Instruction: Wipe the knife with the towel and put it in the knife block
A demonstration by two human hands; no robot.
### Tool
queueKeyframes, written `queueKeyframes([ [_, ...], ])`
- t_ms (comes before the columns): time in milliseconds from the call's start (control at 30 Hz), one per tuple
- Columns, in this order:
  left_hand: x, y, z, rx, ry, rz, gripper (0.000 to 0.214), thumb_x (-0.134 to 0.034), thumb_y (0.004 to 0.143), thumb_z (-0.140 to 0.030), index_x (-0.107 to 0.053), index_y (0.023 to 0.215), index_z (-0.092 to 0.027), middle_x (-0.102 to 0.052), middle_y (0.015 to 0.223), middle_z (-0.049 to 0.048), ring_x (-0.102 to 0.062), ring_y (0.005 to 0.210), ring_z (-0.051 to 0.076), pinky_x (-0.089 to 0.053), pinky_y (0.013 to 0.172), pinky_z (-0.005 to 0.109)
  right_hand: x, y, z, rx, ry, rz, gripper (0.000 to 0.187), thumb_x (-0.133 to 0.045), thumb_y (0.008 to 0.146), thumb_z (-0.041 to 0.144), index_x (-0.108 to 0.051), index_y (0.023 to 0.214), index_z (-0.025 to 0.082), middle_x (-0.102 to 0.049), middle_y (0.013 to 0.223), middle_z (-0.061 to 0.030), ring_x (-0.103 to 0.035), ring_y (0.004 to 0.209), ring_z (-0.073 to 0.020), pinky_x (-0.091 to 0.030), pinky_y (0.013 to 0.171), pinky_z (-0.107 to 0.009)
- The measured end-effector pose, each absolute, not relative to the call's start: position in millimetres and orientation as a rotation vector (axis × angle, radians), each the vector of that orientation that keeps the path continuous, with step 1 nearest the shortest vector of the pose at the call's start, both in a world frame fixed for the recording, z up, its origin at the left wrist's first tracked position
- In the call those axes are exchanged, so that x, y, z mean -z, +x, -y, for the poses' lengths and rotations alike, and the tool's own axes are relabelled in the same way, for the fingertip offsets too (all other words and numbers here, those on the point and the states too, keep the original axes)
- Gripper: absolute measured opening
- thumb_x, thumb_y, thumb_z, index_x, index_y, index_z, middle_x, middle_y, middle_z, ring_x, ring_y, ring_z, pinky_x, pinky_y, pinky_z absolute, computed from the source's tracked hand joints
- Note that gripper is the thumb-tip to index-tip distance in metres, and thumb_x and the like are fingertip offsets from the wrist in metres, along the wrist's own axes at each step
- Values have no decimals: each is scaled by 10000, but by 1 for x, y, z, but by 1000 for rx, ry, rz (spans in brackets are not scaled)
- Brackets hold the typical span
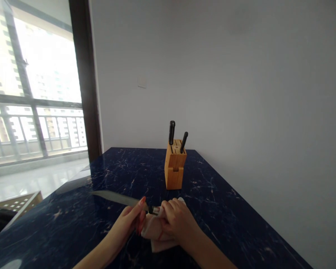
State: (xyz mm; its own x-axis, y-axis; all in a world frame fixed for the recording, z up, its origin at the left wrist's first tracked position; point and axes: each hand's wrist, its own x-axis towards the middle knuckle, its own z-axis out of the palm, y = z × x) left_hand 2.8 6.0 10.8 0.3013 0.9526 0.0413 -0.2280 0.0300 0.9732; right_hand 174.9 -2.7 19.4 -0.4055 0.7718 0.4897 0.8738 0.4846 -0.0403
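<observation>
A kitchen knife [114, 197] is held level above the table, its long blade pointing left. My left hand [132, 216] is closed on the base of the blade, thumb on top, close to the dark handle. My right hand [177, 216] grips a pale cloth with reddish lines [156, 228], wrapped about the knife's handle. The cloth and fingers hide most of that handle. Beyond my hands stands a wooden knife block [175, 175], with two black-handled knives [171, 132] in its slots.
The dark blue marbled table [134, 164] runs up to a grey wall [226, 93] at the back and right. A light perforated chair or frame [25, 203] stands by its left edge. A glass door [36, 86] is at far left.
</observation>
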Motion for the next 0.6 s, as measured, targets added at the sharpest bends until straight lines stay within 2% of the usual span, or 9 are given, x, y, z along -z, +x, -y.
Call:
queueKeyframes([
  [100, -7, 0, -9, -1014, 1274, -773, 500, -470, 757, -587, -496, 508, -155, -452, 388, -45, -336, 379, 62, -231, 430, 194, -25, 177, 5, 153, -1377, 2279, 67, -509, 716, 153, -511, 776, 182, -572, 762, -22, -497, 755, -168, -340, 685, -264],
  [233, -2, 0, -13, -1036, 1362, -838, 451, -547, 737, -538, -482, 515, -151, -455, 423, -56, -350, 410, 59, -245, 454, 188, -34, 183, 7, -51, -1321, 2237, 102, -490, 713, 130, -500, 795, 191, -570, 790, -7, -488, 770, -156, -347, 690, -249],
  [300, -3, 0, -15, -1173, 1261, -840, 352, -622, 697, -495, -517, 633, -166, -482, 511, -68, -403, 466, 67, -288, 481, 180, -36, 186, 8, -120, -1275, 2243, 120, -482, 722, 131, -501, 821, 196, -566, 808, -4, -484, 784, -152, -348, 692, -244],
  [333, -4, -1, -16, -1251, 1191, -819, 314, -654, 675, -473, -541, 737, -186, -524, 598, -64, -448, 523, 77, -324, 511, 182, -36, 187, 8, -144, -1257, 2255, 124, -482, 725, 134, -503, 830, 197, -563, 813, -3, -482, 790, -152, -349, 695, -244],
  [400, -8, -4, -18, -1358, 1097, -770, 408, -686, 659, -432, -528, 993, -258, -593, 870, -27, -524, 700, 107, -388, 610, 208, -35, 188, 8, -165, -1234, 2290, 127, -482, 727, 139, -508, 838, 197, -555, 813, -5, -481, 796, -153, -349, 697, -244],
  [467, -13, -8, -18, -1354, 1106, -720, 537, -676, 679, -410, -462, 1159, -299, -553, 1121, 20, -528, 888, 146, -400, 710, 238, -34, 188, 8, -168, -1221, 2315, 133, -480, 727, 138, -512, 844, 194, -548, 809, -10, -480, 793, -153, -348, 695, -244],
  [533, -17, -12, -18, -1298, 1155, -681, 542, -645, 713, -409, -455, 1203, -280, -537, 1185, 53, -496, 1006, 182, -384, 766, 253, -34, 187, 9, -172, -1211, 2321, 130, -476, 727, 130, -512, 836, 190, -542, 800, -11, -479, 785, -150, -347, 687, -241],
  [600, -19, -13, -16, -1256, 1183, -669, 515, -627, 730, -411, -478, 1198, -254, -588, 1124, 70, -480, 1055, 204, -370, 789, 259, -34, 187, 9, -189, -1203, 2326, 124, -480, 721, 126, -514, 824, 186, -538, 788, -9, -479, 778, -148, -347, 681, -237],
])
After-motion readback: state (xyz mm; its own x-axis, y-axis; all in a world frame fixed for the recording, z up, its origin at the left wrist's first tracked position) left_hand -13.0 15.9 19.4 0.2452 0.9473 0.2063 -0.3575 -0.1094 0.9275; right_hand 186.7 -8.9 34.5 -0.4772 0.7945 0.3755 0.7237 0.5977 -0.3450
